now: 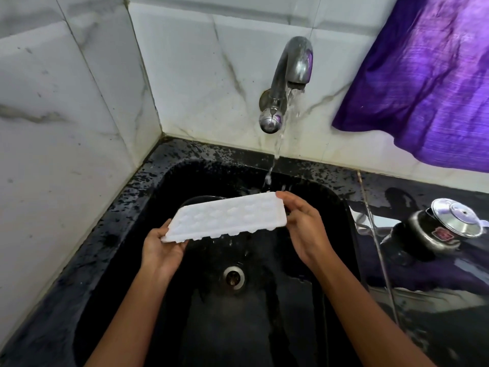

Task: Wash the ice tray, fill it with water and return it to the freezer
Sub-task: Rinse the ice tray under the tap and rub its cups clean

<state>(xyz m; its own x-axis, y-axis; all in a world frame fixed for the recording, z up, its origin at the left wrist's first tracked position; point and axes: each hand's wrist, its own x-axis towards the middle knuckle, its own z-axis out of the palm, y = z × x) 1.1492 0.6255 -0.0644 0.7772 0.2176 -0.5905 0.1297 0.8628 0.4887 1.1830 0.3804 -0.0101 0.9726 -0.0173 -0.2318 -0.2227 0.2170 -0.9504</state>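
A white ice tray (pixel 227 217) hangs over the black sink (pixel 164 181), tilted with its right end higher. My left hand (pixel 162 250) grips its lower left end from beneath, thumb on the edge. My right hand (pixel 304 226) holds the upper right end, fingers curled round the rim. A steel tap (pixel 289 78) on the back wall runs; its stream of water (pixel 275 154) falls just behind the tray's right end. Whether the water hits the tray is unclear.
The sink drain (pixel 234 277) lies below the tray. A dark dish (pixel 201 200) sits in the sink behind it. On the black counter to the right lies a steel pressure cooker (pixel 434 229). A purple cloth (pixel 423 75) hangs on the tiled wall.
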